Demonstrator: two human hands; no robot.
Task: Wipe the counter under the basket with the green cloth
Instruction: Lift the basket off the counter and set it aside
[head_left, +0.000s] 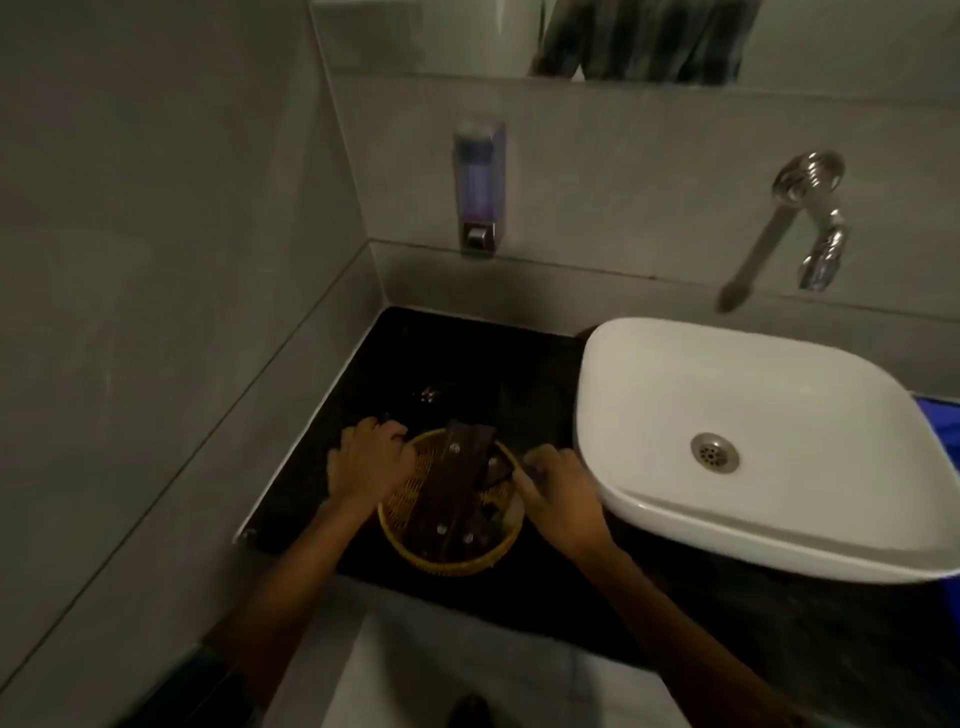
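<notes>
The fingers of the left hand (370, 457) curl over the far left rim of a round woven basket (451, 564), closed on that rim. The right hand (558, 493) is at the basket's right rim with its fingers bent and pointing toward the edge; they touch or nearly touch it, but the dim light makes it impossible to tell whether they actually have hold. Neither hand holds a cloth.

The basket sits on a dark, glossy counter (467, 364), near the front edge, just left of a white basin (753, 540) that rests on the same counter. Inside the basket lie dark brown flat pieces, the longest one reaching across it from front to back and sticking up over the far rim; small pale round spots show on them. What they are is too murky to say. The basin is empty apart from its metal drain (715, 452).

On the tiled wall behind, a soap dispenser (478, 187) hangs above the counter and a chrome tap (810, 218) juts out above the basin. A strip of mirror (415, 36) runs along the top.

As for the task, it looks to be at its very start. The basket is on the patch of counter that needs wiping, so that patch is covered. The hands seem placed to lift or slide the basket aside. The green cloth is nowhere in view. Left to do: move the basket, fetch the cloth, wipe, and likely set the basket back.
</notes>
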